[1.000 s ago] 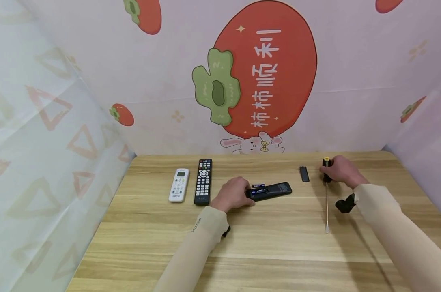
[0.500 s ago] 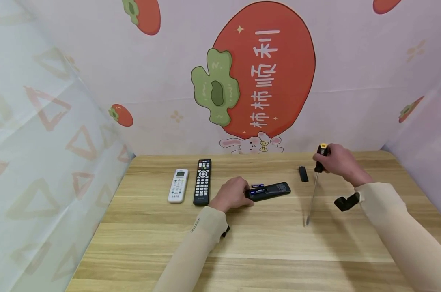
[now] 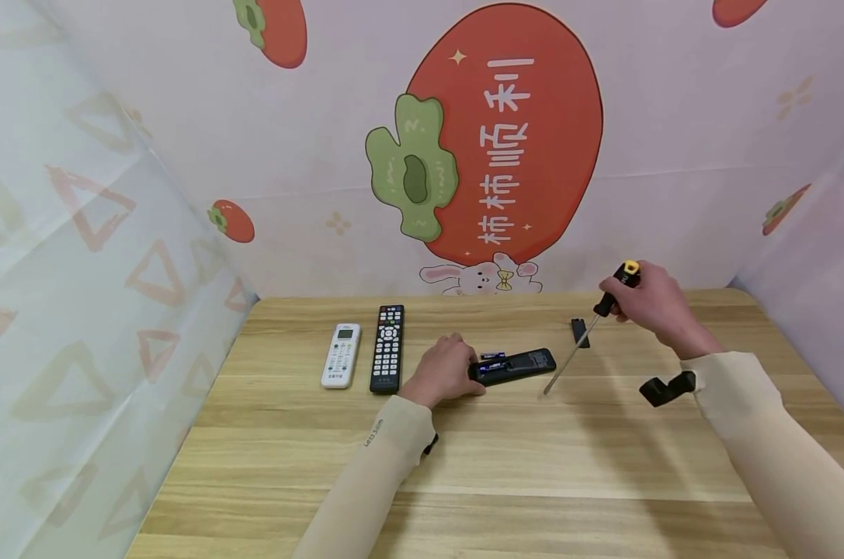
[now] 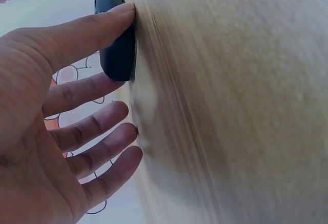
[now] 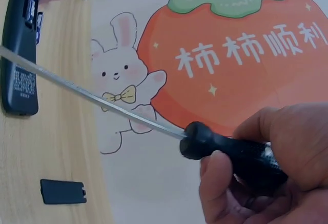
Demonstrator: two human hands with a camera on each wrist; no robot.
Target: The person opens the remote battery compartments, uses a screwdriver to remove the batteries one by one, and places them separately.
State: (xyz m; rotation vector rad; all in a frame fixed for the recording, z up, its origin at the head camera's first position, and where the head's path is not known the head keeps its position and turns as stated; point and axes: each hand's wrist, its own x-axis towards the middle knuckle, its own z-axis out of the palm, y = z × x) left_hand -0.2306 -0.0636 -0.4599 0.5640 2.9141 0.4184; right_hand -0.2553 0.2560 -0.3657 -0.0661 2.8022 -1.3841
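Note:
A black remote (image 3: 515,365) lies face down on the wooden table (image 3: 505,466) with its battery bay open and blue batteries showing. My left hand (image 3: 444,371) holds its near end between thumb and forefinger (image 4: 117,49), the other fingers resting on the table (image 4: 230,106). My right hand (image 3: 655,304) grips a screwdriver's black, yellow-capped handle (image 3: 619,283). It is lifted off the table, and its shaft (image 3: 568,359) slants down-left, the tip hanging just right of the remote (image 5: 19,55). The bay cover (image 3: 581,332) lies apart, under the shaft (image 5: 102,101).
A white remote (image 3: 341,354) and a second black remote (image 3: 388,348) lie side by side left of my left hand. One loose battery (image 3: 493,355) sits just behind the open remote. Printed cloth walls close in the table's back and both sides.
My right hand has raised the screwdriver off the table and swung its tip left, from the right side towards the open remote. The left hand and remote stayed put.

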